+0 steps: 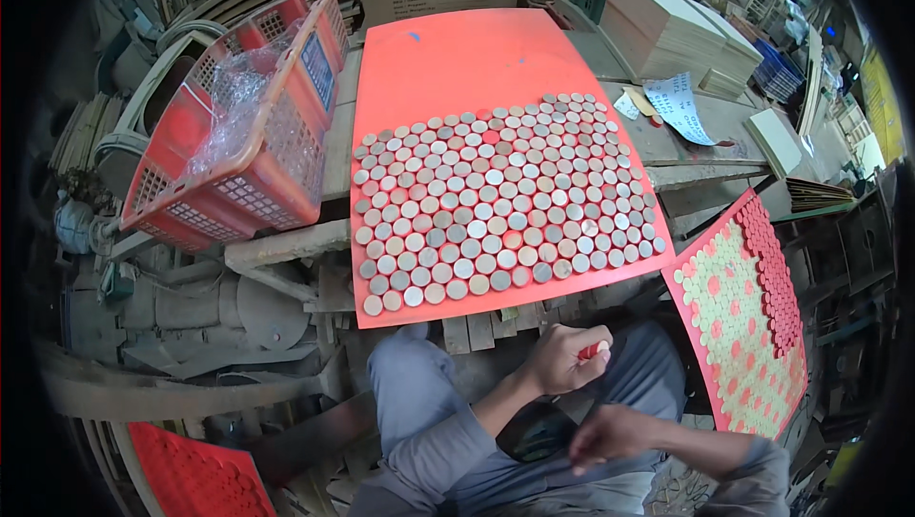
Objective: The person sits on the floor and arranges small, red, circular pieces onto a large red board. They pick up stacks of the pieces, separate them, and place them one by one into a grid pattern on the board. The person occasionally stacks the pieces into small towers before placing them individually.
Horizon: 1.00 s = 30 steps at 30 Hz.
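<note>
Gripping a small red piece, left hand fingers curled tight; right hand loosely closed, nearer the body; disc board lies ahead.

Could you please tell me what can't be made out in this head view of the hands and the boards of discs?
- Red thing in the left hand: the closed fingers cover most of it, so its kind is unclear.
- Right hand: blurred, seen from the back; whether it holds anything is hidden.
- Basket: crumpled clear plastic hides what lies under it.
- Paper beside the board of discs: its markings are too small.
</note>
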### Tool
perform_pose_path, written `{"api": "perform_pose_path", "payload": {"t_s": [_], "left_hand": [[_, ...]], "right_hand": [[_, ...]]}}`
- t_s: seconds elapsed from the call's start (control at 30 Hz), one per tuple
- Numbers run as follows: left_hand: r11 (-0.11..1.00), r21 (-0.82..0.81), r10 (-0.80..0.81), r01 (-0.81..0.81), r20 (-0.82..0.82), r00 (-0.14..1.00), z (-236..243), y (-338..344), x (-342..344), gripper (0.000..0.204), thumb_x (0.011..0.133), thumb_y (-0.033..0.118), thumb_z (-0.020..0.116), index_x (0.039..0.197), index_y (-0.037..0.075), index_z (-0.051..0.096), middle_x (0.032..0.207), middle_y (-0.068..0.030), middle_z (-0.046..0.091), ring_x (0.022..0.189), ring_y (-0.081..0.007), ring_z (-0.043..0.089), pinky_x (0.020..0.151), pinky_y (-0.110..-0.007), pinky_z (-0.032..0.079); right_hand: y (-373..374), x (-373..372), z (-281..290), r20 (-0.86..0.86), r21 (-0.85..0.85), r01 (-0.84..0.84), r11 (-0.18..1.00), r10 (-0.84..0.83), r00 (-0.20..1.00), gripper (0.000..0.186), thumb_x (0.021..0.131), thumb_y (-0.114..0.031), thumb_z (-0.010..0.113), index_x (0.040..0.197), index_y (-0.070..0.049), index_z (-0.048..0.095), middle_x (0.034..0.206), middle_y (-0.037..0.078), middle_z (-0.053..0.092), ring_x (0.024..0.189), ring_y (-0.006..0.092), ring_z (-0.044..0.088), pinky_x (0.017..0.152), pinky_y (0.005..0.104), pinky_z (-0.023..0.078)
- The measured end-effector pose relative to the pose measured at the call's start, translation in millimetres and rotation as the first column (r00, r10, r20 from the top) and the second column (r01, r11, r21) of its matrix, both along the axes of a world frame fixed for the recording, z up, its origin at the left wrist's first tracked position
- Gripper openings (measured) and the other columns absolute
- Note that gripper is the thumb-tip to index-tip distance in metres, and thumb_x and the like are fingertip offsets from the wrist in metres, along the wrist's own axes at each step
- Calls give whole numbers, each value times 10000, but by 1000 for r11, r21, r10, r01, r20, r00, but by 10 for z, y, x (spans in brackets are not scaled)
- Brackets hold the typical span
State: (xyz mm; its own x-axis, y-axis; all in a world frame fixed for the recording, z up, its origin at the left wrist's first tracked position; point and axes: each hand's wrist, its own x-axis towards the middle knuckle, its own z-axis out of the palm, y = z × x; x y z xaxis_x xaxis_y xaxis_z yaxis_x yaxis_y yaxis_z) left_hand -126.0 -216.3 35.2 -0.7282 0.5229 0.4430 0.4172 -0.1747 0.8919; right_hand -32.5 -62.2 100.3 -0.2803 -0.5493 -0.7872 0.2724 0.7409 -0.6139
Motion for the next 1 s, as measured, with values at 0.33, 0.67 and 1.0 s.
{"api": "perform_pose_path", "payload": {"t_s": [0.33, 0.67, 1.0], "left_hand": [[995, -92, -19, 24, 57, 998, -140, -79, -80, 184, 878, 232, 585, 853, 50, 586, 616, -106, 537, 541, -285, 590, 526, -359, 456], [990, -129, -38, 52, 110, 993, -200, -145, -107, 198, 908, 269, 572, 871, 74, 560, 606, -106, 550, 571, -303, 602, 525, -379, 442], [990, -106, -80, 98, 161, 984, -244, -72, -180, 180, 905, 238, 586, 885, 65, 543, 603, -94, 518, 544, -271, 567, 522, -361, 431]], "right_hand": [[-15, -2856, 1684, -839, -232, 153, 960, -278, 468, 272, 844, -208, 758, 1022, -4, 729, 827, 62, 714, 703, 103, 655, 684, 252, 550], [-264, -4454, 908, -910, -13, -111, 994, 35, 413, 209, 817, -197, 772, 962, -47, 753, 866, 32, 735, 822, 123, 663, 812, 303, 508], [-119, -4674, 693, -848, -38, -196, 980, 72, 526, 163, 850, -144, 738, 980, -47, 755, 925, 31, 734, 876, 120, 662, 833, 289, 514]]}}
